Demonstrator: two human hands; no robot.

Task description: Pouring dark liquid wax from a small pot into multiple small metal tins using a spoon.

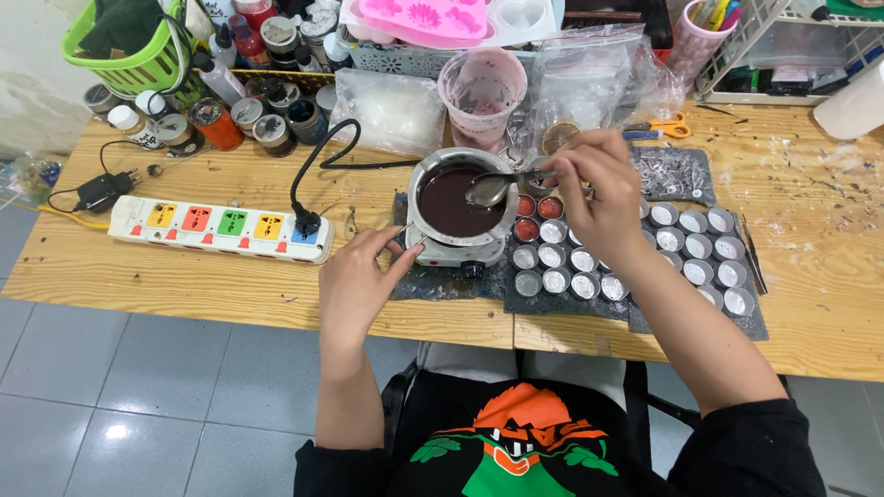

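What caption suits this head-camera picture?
Right hand lifts a metal spoon over a dark-liquid melting pot; left hand steadies it.

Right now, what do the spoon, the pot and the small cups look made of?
Spoon, held by the right hand: polished metal, by its grey mirror shine. Pot: metal too, with a bright silvery rim around the dark brown liquid. Cups: probably thin aluminium, dull silver with pale glare inside. The left hand rests by the pot.
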